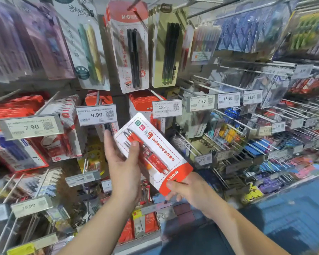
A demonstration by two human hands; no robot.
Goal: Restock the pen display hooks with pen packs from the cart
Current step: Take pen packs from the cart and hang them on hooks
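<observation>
A white and red pen pack (pixel 160 144) with two red pens is held upside down and tilted in front of the display, its red header end lowest. My left hand (pixel 123 168) grips its left side, thumb across the pens. My right hand (pixel 190 192) pinches the red header at the lower right. Behind the pack hang matching red-topped packs (pixel 144 102) on a hook beside the 15.90 price tag (pixel 167 107). The cart is out of view.
Rows of metal hooks with price tags fill the wall: 7.90 (pixel 30 127), 9.90 (pixel 96 115), 8.50 (pixel 201 102). Long pen packs (pixel 131 46) hang above. Hook tips stick out towards me at left and right. A blue floor (pixel 293 218) lies lower right.
</observation>
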